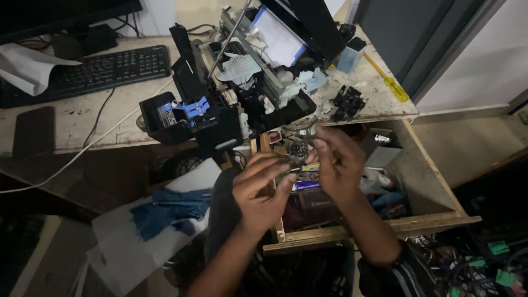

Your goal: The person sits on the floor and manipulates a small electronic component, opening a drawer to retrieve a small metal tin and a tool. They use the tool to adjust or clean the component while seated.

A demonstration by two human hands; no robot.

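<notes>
Over an open wooden drawer [434,170] full of small parts, my left hand [261,190] and my right hand [338,165] meet. Both pinch a small thin metal part [300,169] between thumb and fingertips; its shape is too small and dim to tell. Just above the hands, on the desk edge, sits a dismantled printer [247,82] with a black frame, a blue carriage piece [190,109] and pale plastic gears exposed.
A black keyboard [93,69] and crumpled paper [25,66] lie at the desk's left. A yellow-handled screwdriver [391,83] and a black plastic part [347,102] rest at the right. Blue gloves [168,212] lie on a white sheet below. Tangled wires [467,264] fill the lower right.
</notes>
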